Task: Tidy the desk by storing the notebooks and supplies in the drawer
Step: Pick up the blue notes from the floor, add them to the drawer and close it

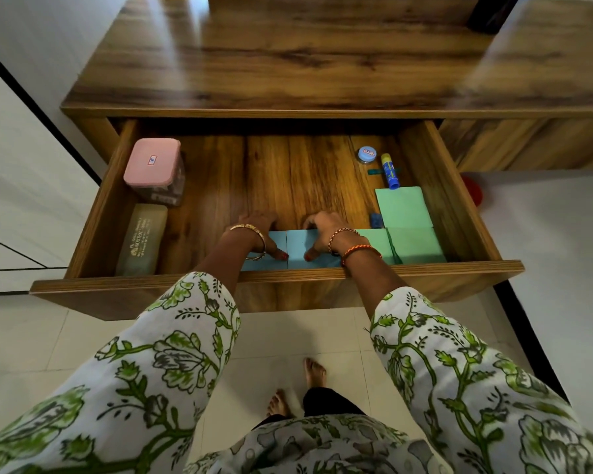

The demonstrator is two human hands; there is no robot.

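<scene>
Notebooks (297, 249), two blue ones, lay side by side at the front of the open drawer (459, 206). My left hand (257, 234) and right hand (326, 234) both held them, fingers curled over the far edges and thumbs pressed on the covers. Each grip was narrow, pinching a thin book. I thought they were light and a bit bendy, with smooth covers that could slide. Holding them by the edges seemed best. Green notebooks (408, 227) sat just beside them on the right, with a glue stick (389, 171) behind. The worktop (288, 63) above looked bare.
</scene>
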